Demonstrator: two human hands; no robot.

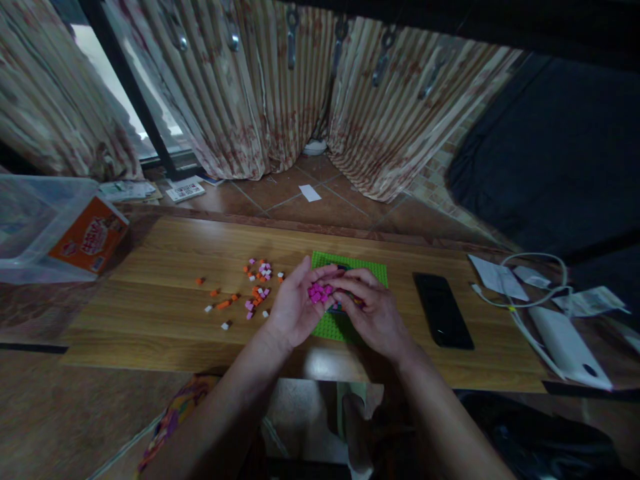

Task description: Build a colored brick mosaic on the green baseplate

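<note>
My left hand [294, 303] is cupped palm up over the left part of a green studded baseplate [333, 328]. A small heap of magenta toy bricks [320, 292] rests in it. My right hand [377, 310] reaches in from the other side, its bent fingers drawn together at the edge of the heap. Whatever its fingertips pinch is too small or hidden to name. Some darker coloured pieces on the baseplate show partly beneath my hands. Left of my hands, several orange, white and light pink bricks [257, 293] lie scattered on the wooden table [165, 267].
A black phone [443, 310] lies right of the baseplate. Farther right are a white cable [533, 255], a white power bank [570, 347] and papers [497, 277]. At the far left stands a clear plastic bin [45, 227] with an orange label. Curtains [270, 100] hang beyond the table.
</note>
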